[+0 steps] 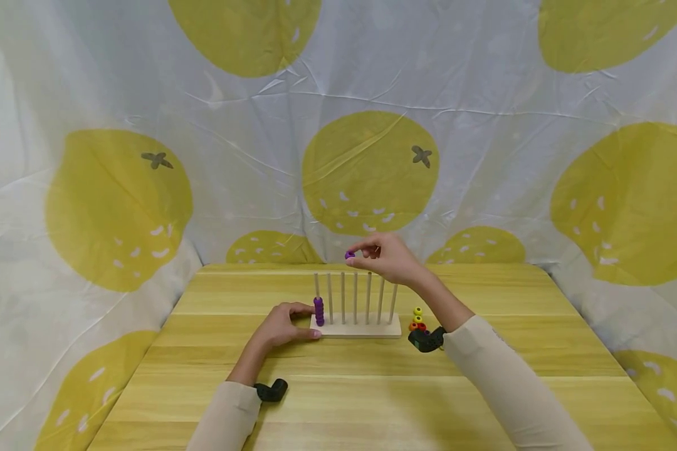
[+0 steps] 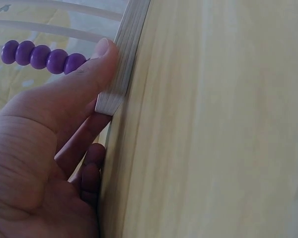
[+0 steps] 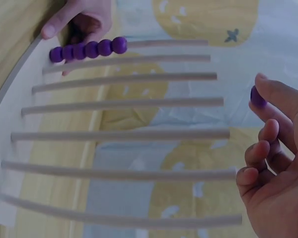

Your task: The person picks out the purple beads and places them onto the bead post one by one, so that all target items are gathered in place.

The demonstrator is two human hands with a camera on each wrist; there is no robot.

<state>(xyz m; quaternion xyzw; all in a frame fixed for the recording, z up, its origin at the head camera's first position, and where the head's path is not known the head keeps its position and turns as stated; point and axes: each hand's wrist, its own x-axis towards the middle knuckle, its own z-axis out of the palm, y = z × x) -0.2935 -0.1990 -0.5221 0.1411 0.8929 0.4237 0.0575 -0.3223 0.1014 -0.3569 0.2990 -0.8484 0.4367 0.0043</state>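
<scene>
A pale wooden base [image 1: 361, 330] carries a row of upright pegs [image 1: 355, 299] on the table. Several purple beads [image 3: 92, 49] are stacked on its leftmost peg; the other pegs are bare. My left hand [image 1: 282, 326] grips the left end of the base, thumb on the front edge and fingers round behind, as the left wrist view shows close up. Between thumb and forefinger my right hand [image 1: 388, 257] pinches one purple bead [image 1: 350, 255], held higher than the peg tops near the middle of the row. Its remaining fingers are curled in the right wrist view.
Loose yellow beads [image 1: 418, 311] and red beads [image 1: 422, 327] lie right of the base, partly behind the black wrist camera [image 1: 425, 340] on the right arm. A patterned cloth [image 1: 474, 188] hangs behind the wooden table [image 1: 338, 401].
</scene>
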